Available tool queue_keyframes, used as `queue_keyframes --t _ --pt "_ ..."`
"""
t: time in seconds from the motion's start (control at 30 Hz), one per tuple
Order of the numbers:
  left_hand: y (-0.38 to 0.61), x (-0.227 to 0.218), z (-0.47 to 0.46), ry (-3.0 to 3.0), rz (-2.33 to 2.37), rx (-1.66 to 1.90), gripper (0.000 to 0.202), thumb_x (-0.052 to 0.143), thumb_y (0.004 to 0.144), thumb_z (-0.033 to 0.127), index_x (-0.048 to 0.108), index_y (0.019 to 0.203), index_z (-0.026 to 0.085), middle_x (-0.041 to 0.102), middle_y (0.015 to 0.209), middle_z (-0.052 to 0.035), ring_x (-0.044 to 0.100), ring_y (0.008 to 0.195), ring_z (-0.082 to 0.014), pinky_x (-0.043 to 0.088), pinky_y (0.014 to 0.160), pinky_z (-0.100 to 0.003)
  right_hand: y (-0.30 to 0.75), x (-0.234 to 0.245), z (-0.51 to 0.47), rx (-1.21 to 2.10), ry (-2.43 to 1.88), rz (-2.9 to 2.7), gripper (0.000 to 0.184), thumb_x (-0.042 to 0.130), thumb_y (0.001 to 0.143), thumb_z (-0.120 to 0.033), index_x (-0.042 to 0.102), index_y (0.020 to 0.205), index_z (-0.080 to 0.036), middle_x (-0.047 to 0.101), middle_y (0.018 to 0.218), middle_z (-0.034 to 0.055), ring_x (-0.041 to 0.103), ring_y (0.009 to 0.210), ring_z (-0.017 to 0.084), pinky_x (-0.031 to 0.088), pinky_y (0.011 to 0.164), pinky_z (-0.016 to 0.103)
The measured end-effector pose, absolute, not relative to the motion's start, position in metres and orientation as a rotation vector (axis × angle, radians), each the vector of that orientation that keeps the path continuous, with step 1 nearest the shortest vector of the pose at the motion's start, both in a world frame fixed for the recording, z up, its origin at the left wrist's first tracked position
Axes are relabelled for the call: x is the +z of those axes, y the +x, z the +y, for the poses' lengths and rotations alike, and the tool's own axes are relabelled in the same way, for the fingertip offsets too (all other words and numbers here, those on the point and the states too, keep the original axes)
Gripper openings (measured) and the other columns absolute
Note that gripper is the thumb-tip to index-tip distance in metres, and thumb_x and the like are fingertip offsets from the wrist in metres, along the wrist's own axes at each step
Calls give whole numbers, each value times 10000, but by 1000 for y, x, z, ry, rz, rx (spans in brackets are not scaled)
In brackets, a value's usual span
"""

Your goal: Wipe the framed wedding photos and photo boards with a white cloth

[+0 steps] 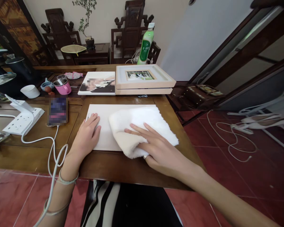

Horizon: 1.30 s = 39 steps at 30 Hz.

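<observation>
A white flat board (pixel 104 117) lies on the wooden table (pixel 123 167) in front of me. My left hand (pixel 87 137) rests flat on its left part, fingers stretched out. A fluffy white cloth (pixel 142 123) covers the board's right part. My right hand (pixel 156 146) presses flat on the cloth's near edge, fingers spread, a ring on one finger.
Stacked picture frames (pixel 144 78) and a photo print (pixel 98 83) lie further back, with a green bottle (pixel 145 44) behind. A phone (pixel 58 111), power strip (pixel 23 118) with white cable (pixel 54 148), pink mug (pixel 62 86) and white cup (pixel 30 91) sit left. Cables trail on the red floor at right.
</observation>
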<state>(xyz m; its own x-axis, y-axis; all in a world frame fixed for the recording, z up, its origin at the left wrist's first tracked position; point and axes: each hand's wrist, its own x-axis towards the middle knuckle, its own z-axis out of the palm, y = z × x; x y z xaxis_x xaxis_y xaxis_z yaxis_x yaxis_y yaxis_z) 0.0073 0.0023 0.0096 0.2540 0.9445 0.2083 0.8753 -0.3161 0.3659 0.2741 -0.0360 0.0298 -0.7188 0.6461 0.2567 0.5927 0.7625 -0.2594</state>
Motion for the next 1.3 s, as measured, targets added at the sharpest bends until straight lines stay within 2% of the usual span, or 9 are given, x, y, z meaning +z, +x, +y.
queue_keyframes --t 0.23,0.4,0.57,0.67,0.83,0.97,1.1,1.3 --pt "9 10 1 2333 1724 582 450 360 960 248 503 1353 80 442 1494 -182 348 1428 -291 288 1160 -529 273 23 -13 176 -1007 -2571 591 397 641 37 656 1140 -145 500 1458 114 341 1408 304 282 1135 618" --pt "9 10 2 2340 1722 591 443 352 960 255 502 1353 115 442 1497 -168 348 1429 -281 290 1157 -529 267 23 -33 91 -1027 -2572 445 399 638 41 704 916 -125 486 1458 157 300 1414 359 272 1121 659" --pt "7 9 4 2349 1715 609 441 355 956 258 507 1349 127 444 1496 -166 360 1423 -284 301 1151 -533 268 21 -56 95 -944 -2586 368 419 616 31 699 788 -135 474 1466 148 302 1412 365 264 1130 656" --pt "6 8 4 2352 1717 609 440 358 954 258 510 1346 127 448 1493 -166 365 1420 -283 304 1150 -533 270 22 -59 135 -920 -2602 400 420 604 32 707 825 -138 463 1478 131 285 1425 343 251 1143 642" --pt "7 8 4 2358 1715 596 445 357 958 259 510 1345 101 447 1491 -177 361 1422 -292 303 1151 -531 273 27 -46 217 -964 -2650 517 412 605 43 709 987 -139 458 1488 108 274 1436 307 245 1156 613" --pt "8 9 3 2346 1722 585 442 357 960 255 505 1349 108 443 1496 -169 352 1427 -287 297 1153 -531 275 24 -23 237 -966 -2600 560 431 606 40 701 1054 -162 482 1474 100 303 1429 286 226 1164 601" --pt "8 11 2 2332 1727 580 440 353 960 257 505 1348 117 442 1498 -165 348 1430 -277 295 1156 -518 274 21 -1 228 -991 -2560 608 430 630 36 668 1151 -166 502 1459 103 346 1410 287 266 1143 606" --pt "8 11 2 2325 1719 595 431 356 957 255 509 1343 138 444 1498 -161 350 1429 -278 292 1153 -532 269 17 -8 125 -1032 -2538 534 431 637 31 687 1073 -140 478 1468 143 301 1423 320 251 1139 633"
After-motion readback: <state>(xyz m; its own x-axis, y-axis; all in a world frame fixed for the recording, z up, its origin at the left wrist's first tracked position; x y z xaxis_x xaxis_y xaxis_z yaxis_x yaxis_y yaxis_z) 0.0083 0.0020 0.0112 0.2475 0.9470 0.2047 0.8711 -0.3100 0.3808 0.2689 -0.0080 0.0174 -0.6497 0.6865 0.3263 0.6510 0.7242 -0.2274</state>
